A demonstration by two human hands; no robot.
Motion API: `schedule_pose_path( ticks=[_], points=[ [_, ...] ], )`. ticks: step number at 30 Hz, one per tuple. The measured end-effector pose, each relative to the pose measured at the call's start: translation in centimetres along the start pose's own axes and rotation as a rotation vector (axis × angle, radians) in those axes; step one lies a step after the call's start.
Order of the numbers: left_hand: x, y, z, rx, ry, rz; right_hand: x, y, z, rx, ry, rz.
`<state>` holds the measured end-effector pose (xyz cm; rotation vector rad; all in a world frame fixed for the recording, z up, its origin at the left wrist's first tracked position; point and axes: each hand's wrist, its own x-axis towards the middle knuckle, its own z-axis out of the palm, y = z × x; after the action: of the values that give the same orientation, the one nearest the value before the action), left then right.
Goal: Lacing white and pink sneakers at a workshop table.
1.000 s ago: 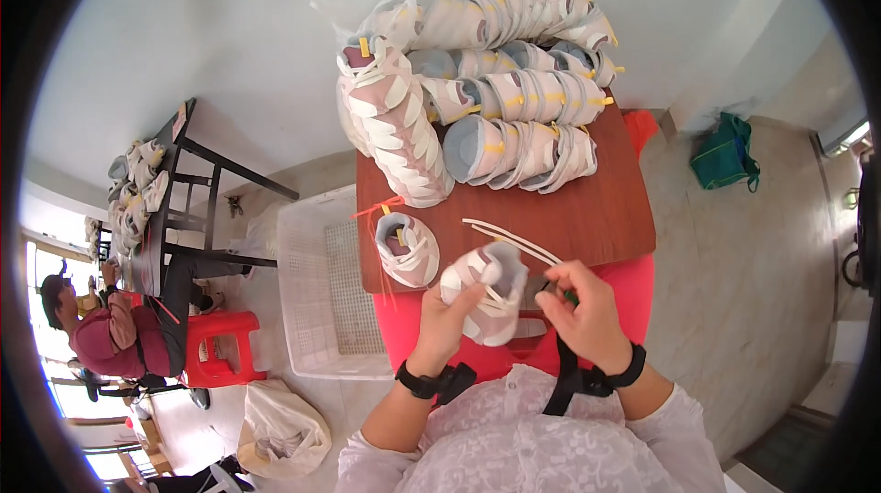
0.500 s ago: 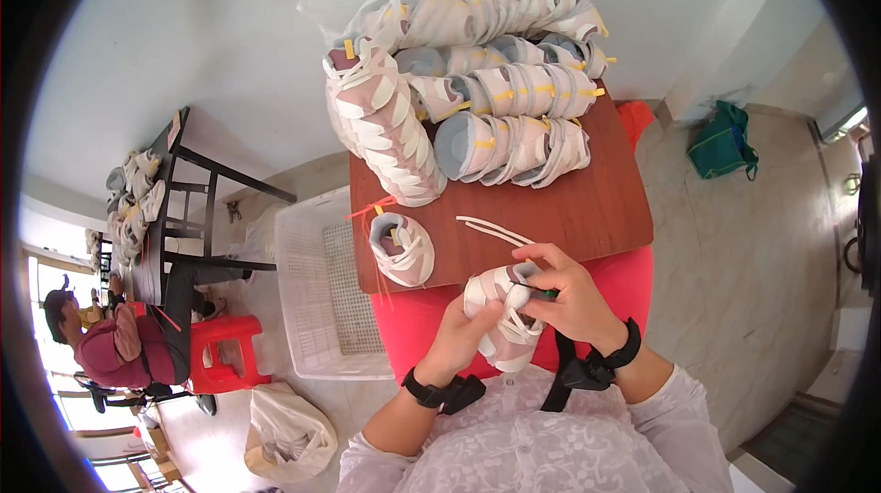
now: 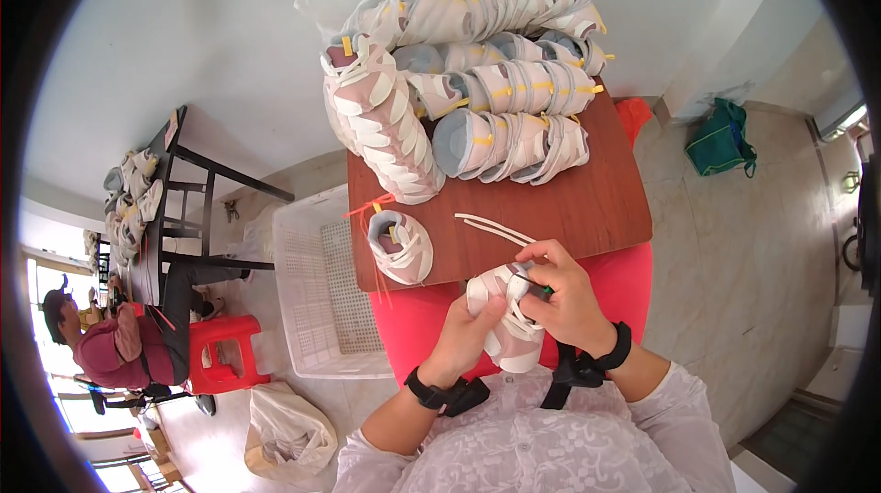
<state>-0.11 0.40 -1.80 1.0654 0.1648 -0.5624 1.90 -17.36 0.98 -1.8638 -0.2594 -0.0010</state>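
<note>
While we look down over the wooden table (image 3: 587,208), both of our hands are closed around one white and pink shoe (image 3: 507,328), held over our lap just at the table's near edge. Our left hand (image 3: 465,337) cups it from the side, fingers curled against the upper, and our right hand (image 3: 562,296) is folded over the top with the fingertips pinched on something small and dark at the tongue; we can't tell what it is. A pair of loose white laces (image 3: 491,229) lies on the table just beyond our knuckles, not yet threaded into anything. One single shoe (image 3: 401,245) sits alone near the left edge, with orange strips trailing beside it. At the far side, a big stack of shoes (image 3: 468,80) stands in rows, yellow tags showing. By our reckoning, this shoe is mid-work and unlaced, and the stack's state we can't judge. A white plastic crate (image 3: 330,291) waits on the floor at our left.
</note>
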Motion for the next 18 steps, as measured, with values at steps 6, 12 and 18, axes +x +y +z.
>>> schedule_pose_path(
  ticks=[6, 12, 18],
  points=[
    [-0.9, 0.1, 0.4, 0.17, 0.028, 0.091, -0.6, 0.9, 0.1, -0.047, 0.121, 0.051],
    [-0.4, -0.6, -1.1, 0.081, 0.047, 0.202, -0.8, -1.0, -1.0, -0.14, 0.18, -0.082],
    [-0.3, -0.6, -1.2, -0.163, -0.093, 0.209, -2.8, 0.0, 0.3, 0.513, -0.021, 0.296]
  ],
)
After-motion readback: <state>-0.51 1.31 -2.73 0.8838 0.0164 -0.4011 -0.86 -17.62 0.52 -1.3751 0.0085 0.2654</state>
